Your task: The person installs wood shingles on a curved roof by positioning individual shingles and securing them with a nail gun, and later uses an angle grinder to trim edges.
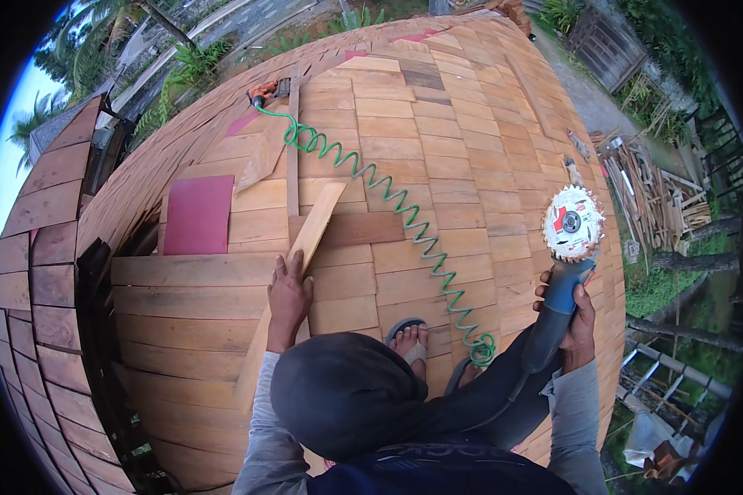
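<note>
A roof of flat, rectangular reddish-brown wooden shingles (437, 157), laid in overlapping courses with visible grain, is seen bulging under the fisheye view. At the left, a smooth dark red rectangular sheet (198, 214) lies flat on the shingles. Just right of it, a long, pale, narrow wooden plank (309, 235) is laid diagonally across the courses, its upper end resting over a darker brown board (359, 228). The left hand (289, 293) is pressed down on this pale plank, fingers spread flat on its surface and not curled round it. A green coiled plastic hose (388, 198) is strung from an orange nail gun (262, 91) near the top down to the lower middle, where a foot in a grey sandal (410, 337) is planted on the shingles. At the right, the right hand (576, 318) is clamped around the blue-grey cylindrical body of an angle grinder (563, 272), held upright off the roof, its round toothed metal saw blade (573, 223) facing the camera. Beyond the roof's right edge, a heap of scrap timber (656, 194) is seen on the ground.
</note>
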The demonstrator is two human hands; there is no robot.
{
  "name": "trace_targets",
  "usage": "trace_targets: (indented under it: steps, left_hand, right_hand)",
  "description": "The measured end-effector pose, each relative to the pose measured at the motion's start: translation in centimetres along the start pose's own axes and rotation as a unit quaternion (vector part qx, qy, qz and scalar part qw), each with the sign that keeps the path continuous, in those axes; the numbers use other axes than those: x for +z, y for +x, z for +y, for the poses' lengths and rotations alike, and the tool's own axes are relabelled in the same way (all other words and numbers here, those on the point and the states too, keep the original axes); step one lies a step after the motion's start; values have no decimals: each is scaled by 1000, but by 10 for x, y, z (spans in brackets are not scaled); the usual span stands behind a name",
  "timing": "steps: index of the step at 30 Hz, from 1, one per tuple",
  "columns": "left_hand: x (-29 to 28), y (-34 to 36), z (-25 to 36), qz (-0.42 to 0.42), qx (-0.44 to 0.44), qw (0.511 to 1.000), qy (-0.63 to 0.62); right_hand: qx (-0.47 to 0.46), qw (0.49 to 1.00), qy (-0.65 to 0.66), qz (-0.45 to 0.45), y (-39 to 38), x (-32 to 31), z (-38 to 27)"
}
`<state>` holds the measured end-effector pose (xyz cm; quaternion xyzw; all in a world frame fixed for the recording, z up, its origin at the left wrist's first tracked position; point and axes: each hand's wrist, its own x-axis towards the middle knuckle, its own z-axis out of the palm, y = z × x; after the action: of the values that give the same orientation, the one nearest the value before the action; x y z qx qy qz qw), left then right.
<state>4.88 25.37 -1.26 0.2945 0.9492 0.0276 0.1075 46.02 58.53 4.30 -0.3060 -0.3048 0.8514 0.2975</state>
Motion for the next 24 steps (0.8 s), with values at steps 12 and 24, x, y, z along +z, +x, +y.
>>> trace_targets:
  steps: [12,24]
  left_hand:
    - [11,-60,-32,103,-67,991,59]
    - [2,-59,-84,122,-105,987,-17]
  right_hand:
    - [86,993,5,-77,25,37,44]
    - [180,976,3,-122,70,118,138]
